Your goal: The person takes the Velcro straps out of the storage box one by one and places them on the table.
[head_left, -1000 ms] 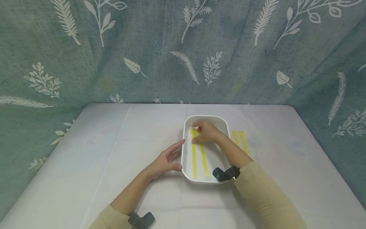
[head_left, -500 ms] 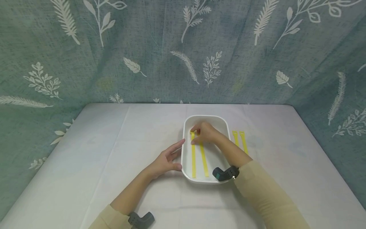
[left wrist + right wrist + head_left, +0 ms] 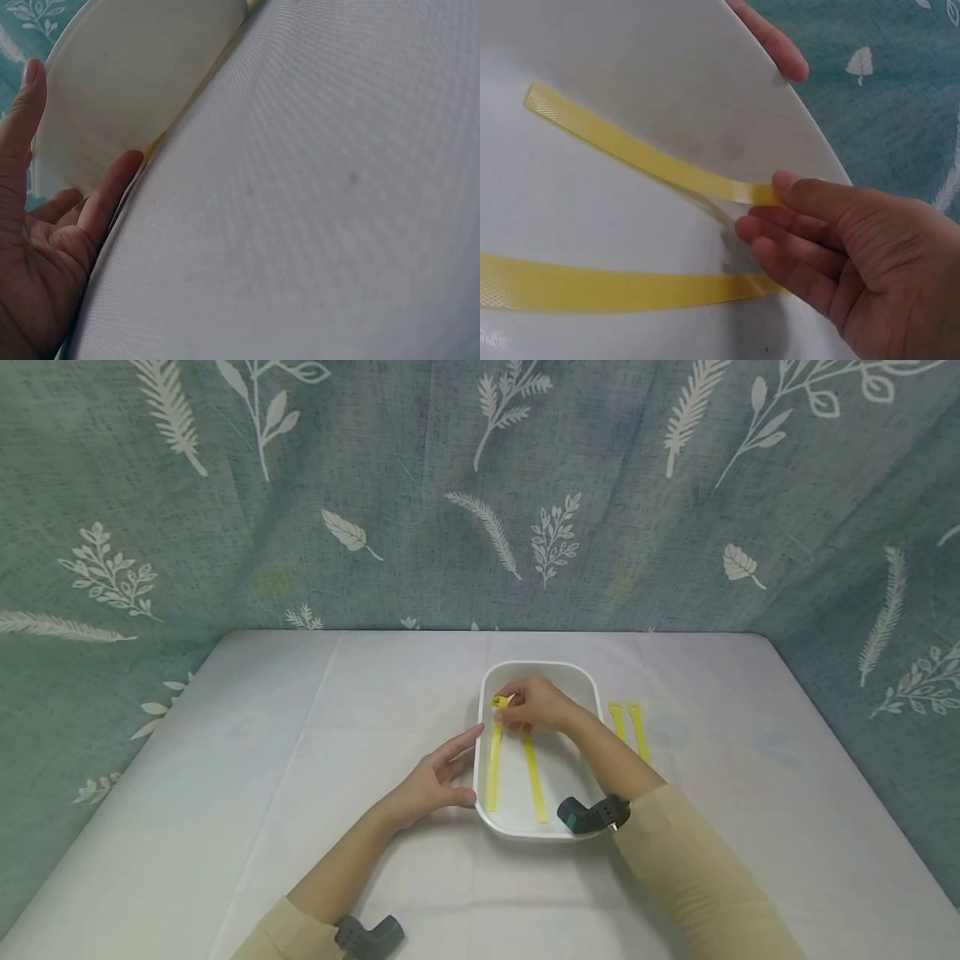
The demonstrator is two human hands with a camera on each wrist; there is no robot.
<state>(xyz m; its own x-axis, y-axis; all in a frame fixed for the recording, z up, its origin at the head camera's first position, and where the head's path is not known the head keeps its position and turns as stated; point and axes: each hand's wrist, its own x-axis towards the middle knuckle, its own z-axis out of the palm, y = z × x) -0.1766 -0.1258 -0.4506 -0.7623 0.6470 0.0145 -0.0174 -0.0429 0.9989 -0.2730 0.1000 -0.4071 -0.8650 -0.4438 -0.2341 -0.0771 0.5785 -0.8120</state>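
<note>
A yellow plastic strap (image 3: 494, 768) with a looped head lies at the left inside a white tray (image 3: 551, 837). My right hand (image 3: 542, 703) pinches it near the head between thumb and fingers, and its head end is raised. In the right wrist view the strap (image 3: 630, 150) bends up to the fingertips, its textured tip still against the tray. A second yellow strap (image 3: 535, 777) lies beside it in the tray, its far end hidden behind the right hand. My left hand (image 3: 427, 787) touches the tray's left side with fingers and thumb spread.
Two more yellow straps (image 3: 637, 727) lie on the white tabletop (image 3: 375, 693) just right of the tray, partly hidden by the right forearm. A green leaf-patterned curtain (image 3: 420, 552) hangs behind the table and at its sides.
The right hand has taken hold of the left strap, lifted its head end and shifted it slightly left. The left hand and tray stay nearly in place.
</note>
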